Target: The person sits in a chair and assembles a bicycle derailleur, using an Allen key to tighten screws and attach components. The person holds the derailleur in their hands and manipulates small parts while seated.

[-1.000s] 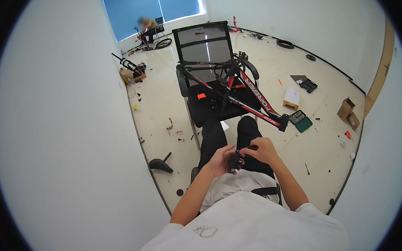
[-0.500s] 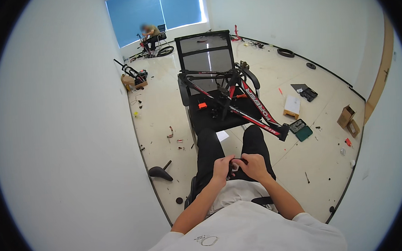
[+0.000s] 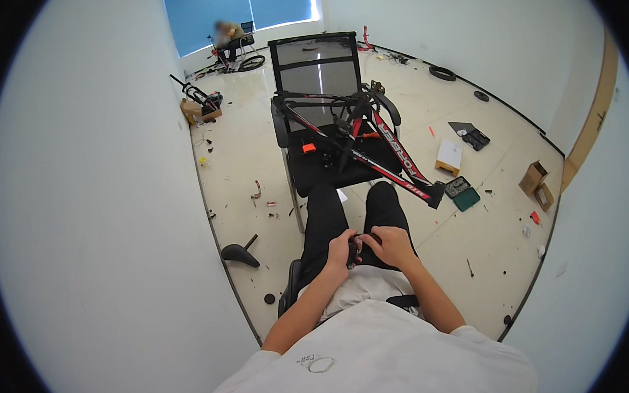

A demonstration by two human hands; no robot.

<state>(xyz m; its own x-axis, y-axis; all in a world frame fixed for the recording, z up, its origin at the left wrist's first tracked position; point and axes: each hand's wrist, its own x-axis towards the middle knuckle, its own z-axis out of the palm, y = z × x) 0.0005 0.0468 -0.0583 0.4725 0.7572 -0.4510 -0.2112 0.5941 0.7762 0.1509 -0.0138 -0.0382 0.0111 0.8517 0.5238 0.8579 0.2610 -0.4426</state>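
Over my lap, my left hand (image 3: 341,250) is closed round a small dark part (image 3: 353,253), too small and covered to name. My right hand (image 3: 390,246) is closed beside it, thumb and forefinger meeting the part's upper end. Fingers hide most of it. Just ahead, a black and red bicycle frame (image 3: 400,150) lies across a black mesh-backed chair (image 3: 317,77). An orange object (image 3: 308,148) and several small dark pieces share that seat.
A bicycle saddle (image 3: 241,254) lies on the floor at left. To the right are an open green tool case (image 3: 465,198), a cardboard box (image 3: 532,177) and scattered small parts. Another person (image 3: 229,37) sits bent over at the far end, near a wheel (image 3: 252,63).
My view has shifted slightly, so the room sits higher in the picture. The hands stay together; more of the dark part now shows below the left fingers.
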